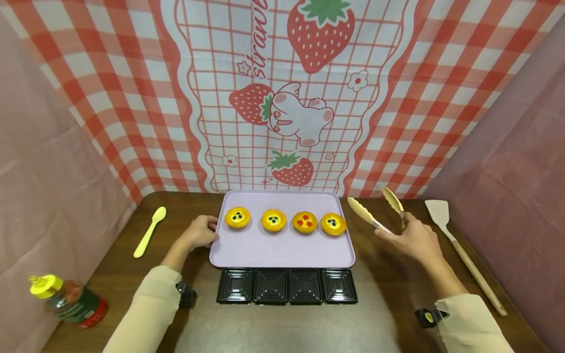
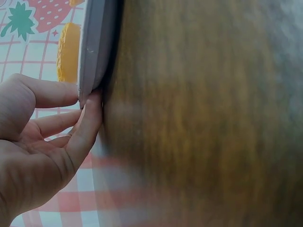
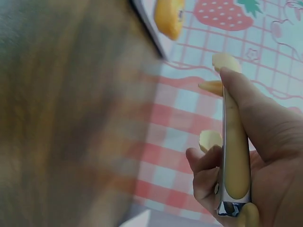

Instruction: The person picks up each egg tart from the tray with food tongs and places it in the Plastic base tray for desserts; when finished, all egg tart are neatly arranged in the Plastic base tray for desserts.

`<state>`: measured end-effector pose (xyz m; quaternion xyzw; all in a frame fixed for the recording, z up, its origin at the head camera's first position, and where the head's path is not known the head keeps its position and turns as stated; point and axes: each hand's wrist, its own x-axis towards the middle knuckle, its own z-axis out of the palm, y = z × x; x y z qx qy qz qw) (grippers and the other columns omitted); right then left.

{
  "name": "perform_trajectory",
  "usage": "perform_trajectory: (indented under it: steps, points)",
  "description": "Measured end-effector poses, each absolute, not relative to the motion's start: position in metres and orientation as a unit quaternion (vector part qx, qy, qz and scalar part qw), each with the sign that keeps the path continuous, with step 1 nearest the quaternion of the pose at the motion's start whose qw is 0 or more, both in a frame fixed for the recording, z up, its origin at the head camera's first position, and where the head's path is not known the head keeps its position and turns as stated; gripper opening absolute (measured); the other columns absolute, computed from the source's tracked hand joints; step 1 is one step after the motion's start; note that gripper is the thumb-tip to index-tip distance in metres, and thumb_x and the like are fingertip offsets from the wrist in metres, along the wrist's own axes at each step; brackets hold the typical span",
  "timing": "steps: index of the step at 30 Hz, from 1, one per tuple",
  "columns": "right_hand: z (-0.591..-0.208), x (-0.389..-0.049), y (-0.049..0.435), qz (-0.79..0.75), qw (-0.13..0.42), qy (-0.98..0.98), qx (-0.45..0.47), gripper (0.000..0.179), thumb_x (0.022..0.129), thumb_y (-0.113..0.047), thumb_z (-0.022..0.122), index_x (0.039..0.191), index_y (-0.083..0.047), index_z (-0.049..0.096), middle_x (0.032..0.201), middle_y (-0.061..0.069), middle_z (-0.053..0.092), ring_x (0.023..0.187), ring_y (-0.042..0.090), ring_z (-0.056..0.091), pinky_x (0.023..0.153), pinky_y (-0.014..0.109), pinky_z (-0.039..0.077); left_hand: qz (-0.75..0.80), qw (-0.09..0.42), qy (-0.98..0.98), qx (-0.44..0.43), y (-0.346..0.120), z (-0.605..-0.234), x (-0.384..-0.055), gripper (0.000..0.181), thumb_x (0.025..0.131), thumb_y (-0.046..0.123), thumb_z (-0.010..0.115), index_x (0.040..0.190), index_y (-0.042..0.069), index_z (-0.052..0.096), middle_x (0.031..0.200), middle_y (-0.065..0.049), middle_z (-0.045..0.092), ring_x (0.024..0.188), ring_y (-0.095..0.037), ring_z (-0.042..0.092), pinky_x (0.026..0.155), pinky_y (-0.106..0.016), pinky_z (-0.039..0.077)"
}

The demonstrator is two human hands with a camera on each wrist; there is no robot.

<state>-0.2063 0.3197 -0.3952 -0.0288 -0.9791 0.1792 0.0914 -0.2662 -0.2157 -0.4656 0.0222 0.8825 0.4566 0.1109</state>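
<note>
A pale lilac tray point(image 1: 282, 252) holds a row of egg tarts: three blueberry-topped tarts point(image 1: 273, 220) and one red-topped tart point(image 1: 305, 222). My left hand point(image 1: 203, 231) pinches the tray's left rim, thumb on top and fingers below, as the left wrist view shows. To the right of the tray, my right hand point(image 1: 417, 240) grips cream-tipped metal tongs point(image 1: 364, 212). The tongs' two arms point(image 3: 236, 142) are spread apart with nothing between their tips, above the table.
A black container point(image 1: 287, 286) with several square compartments lies just in front of the tray. On the left are a yellow spoon point(image 1: 150, 232) and a yellow-capped bottle point(image 1: 72, 301). A wooden-handled spatula point(image 1: 468, 257) lies along the right edge. A checkered curtain point(image 1: 282, 98) hangs behind.
</note>
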Motion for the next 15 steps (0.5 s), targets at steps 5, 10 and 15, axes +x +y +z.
perform_trajectory:
  steps: [5, 10, 15]
  points:
    - [-0.377, -0.206, 0.319, 0.178, 0.109, -0.978, 0.009, 0.072, 0.074, -0.067, 0.074, 0.099, -0.002, 0.055, 0.074, 0.007, 0.060, 0.067, 0.030, 0.057, 0.056, 0.043, 0.042, 0.459, 0.110, 0.882, 0.020, -0.217, -0.466, -0.265, 0.053, 0.078, -0.010, 0.061, 0.129, -0.018, 0.049, 0.106, -0.028, 0.055, 0.084, -0.033, 0.062, 0.062, -0.041, 0.059]
    - [-0.371, -0.210, 0.313, 0.167, 0.098, -0.978, 0.078, 0.063, 0.071, -0.064, 0.079, 0.088, -0.008, 0.055, 0.067, 0.001, 0.053, 0.059, 0.020, 0.048, 0.052, 0.035, 0.036, 0.459, 0.105, 0.882, 0.020, -0.219, -0.465, -0.266, 0.053, 0.078, -0.010, 0.062, 0.129, -0.018, 0.048, 0.105, -0.027, 0.055, 0.083, -0.032, 0.062, 0.062, -0.040, 0.059]
    - [-0.374, -0.212, 0.305, 0.154, 0.069, -0.979, 0.112, 0.061, 0.067, -0.065, 0.081, 0.086, -0.012, 0.056, 0.062, -0.002, 0.045, 0.056, 0.017, 0.043, 0.049, 0.033, 0.032, 0.458, 0.106, 0.882, 0.017, -0.217, -0.465, -0.266, 0.053, 0.078, -0.010, 0.062, 0.129, -0.017, 0.049, 0.104, -0.026, 0.054, 0.083, -0.032, 0.061, 0.061, -0.040, 0.059]
